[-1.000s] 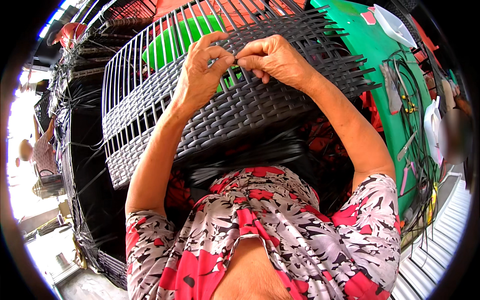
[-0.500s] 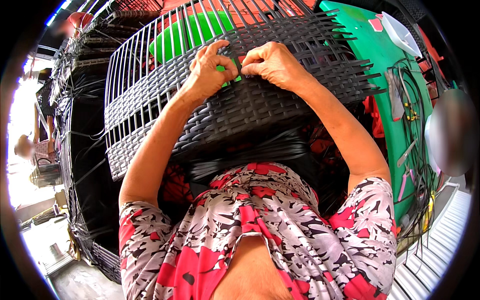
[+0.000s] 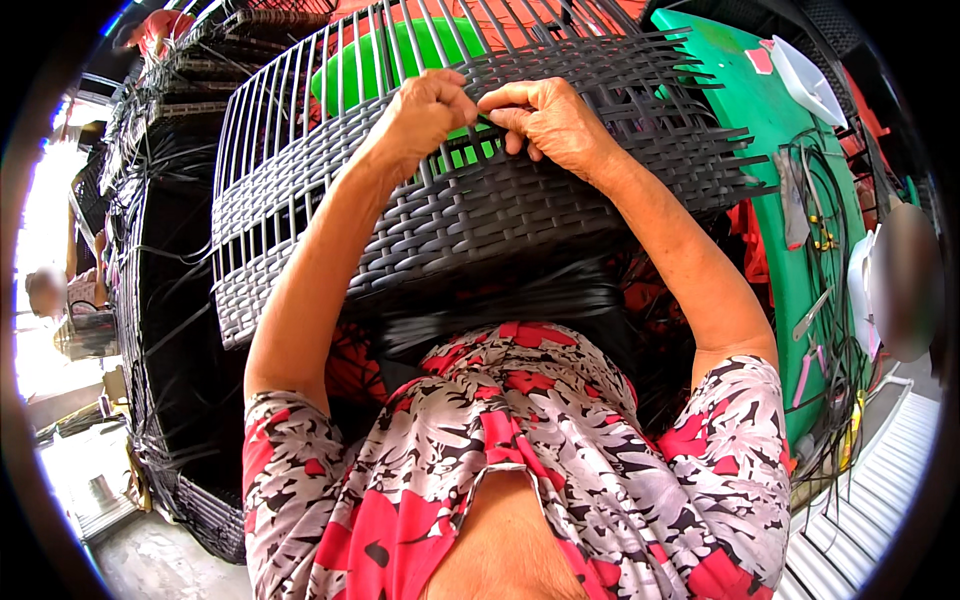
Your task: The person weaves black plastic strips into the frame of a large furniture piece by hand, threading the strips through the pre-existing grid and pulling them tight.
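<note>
A dark grey wicker panel of flat plastic strips woven across metal bars lies in front of me. Bare bars stand at its far left, and loose strip ends stick out along its right edge. Over the middle of the weave, my left hand is closed, fingers curled by the bars. My right hand meets it from the right, thumb and forefinger pinched together. Whatever the fingertips hold is too small or hidden to make out. Just below the hands, a gap in the weave lets bright green show through.
Behind the bars is a bright green object. At right, a green tabletop bears a white tray, black strips and a metal-bladed tool. Dark wicker pieces are stacked at left. A person is at the upper left.
My left fingers have moved up slightly and curled in, and my right hand's lower fingers have come down into the weave. More of the green gap shows below my hands.
</note>
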### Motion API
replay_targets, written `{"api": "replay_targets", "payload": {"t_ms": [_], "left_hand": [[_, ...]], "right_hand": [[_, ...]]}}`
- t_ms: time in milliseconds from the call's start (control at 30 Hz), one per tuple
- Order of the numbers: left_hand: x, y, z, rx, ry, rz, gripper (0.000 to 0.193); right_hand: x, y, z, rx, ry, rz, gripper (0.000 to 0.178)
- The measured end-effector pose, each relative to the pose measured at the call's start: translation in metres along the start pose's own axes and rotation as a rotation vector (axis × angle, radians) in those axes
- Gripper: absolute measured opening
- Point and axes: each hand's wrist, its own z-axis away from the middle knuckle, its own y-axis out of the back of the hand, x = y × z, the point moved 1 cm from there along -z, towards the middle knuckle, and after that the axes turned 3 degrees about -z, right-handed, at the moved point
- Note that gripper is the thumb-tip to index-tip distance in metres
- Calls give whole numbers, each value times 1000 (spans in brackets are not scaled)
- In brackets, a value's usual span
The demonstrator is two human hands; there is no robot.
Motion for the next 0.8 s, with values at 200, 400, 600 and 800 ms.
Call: {"api": "replay_targets", "payload": {"t_ms": [200, 400, 600, 800], "left_hand": [[23, 10, 13, 55, -155, -210, 6], [-14, 9, 48, 327, -227, -490, 13], [-22, -2, 64, 90, -180, -794, 22], [-27, -2, 55, 79, -88, -699, 17]], "right_hand": [[-1, -2, -2, -42, 22, -122, 22], [0, -14, -5, 84, 173, 198, 14], [-7, -33, -14, 6, 264, 865, 12], [2, -22, -18, -95, 138, 460, 10]]}}
